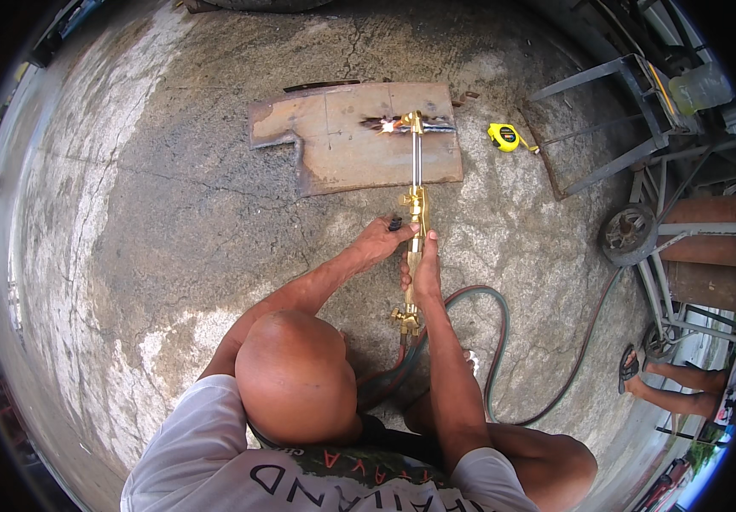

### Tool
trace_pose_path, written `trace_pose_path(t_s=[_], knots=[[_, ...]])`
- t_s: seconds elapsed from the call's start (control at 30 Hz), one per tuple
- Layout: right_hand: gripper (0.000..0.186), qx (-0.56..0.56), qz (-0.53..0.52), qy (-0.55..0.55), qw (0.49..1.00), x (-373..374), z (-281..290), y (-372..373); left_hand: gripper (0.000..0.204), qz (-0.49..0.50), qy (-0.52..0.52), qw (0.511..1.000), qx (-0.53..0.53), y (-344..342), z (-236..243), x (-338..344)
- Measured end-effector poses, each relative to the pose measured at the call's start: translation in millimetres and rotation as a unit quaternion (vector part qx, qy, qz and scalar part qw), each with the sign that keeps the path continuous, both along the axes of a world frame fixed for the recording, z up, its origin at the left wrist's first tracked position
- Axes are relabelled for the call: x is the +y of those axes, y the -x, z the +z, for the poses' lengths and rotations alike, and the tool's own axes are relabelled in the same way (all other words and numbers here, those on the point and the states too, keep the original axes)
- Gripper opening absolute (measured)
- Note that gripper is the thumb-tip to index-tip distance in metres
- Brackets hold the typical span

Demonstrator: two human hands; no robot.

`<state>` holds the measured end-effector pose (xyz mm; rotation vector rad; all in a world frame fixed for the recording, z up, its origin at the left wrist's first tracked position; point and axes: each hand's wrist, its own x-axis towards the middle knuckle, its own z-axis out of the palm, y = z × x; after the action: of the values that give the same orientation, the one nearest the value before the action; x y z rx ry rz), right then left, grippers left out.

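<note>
A long brass-coloured metal torch (417, 203) reaches over a flat rust-brown steel plate (342, 160), its head above the plate and its rear end nearer the person; the right hand (426, 271) is wrapped around the torch's handle; the left hand (378, 239) touches the torch body farther forward, beside a small black piece (394, 224), though how tightly its fingers are closed I cannot tell. A bright orange-white flame (388, 126) glows at the plate's surface, along a dark scorched streak; the plate lies on stained, cracked grey concrete (206, 230), a notch cut into its left side. Paired red and green rubber hoses (503, 341) run from the torch's rear and loop rightward; a bright yellow tape measure (504, 136) sits right of the plate; beyond it stand a grey angle-metal frame (594, 175) and a dark-tyred wheel (629, 234); farther out, another person's sandalled foot (630, 369) shows.
</note>
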<state>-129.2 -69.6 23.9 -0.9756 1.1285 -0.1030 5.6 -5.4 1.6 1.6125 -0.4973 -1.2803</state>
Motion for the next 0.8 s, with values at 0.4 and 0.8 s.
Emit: trace_pose_path(t_s=[0.4,0.8], knots=[[0.078,0.0,0.003,-0.002,1.0,1,1,-1,0.067,0.004,-0.009,1.0,-0.017,-2,-18,1],[0.08,0.003,0.01,0.016,1.0,0,-1,1,0.072,-0.025,0.003,1.0,0.009,-4,14,4]])
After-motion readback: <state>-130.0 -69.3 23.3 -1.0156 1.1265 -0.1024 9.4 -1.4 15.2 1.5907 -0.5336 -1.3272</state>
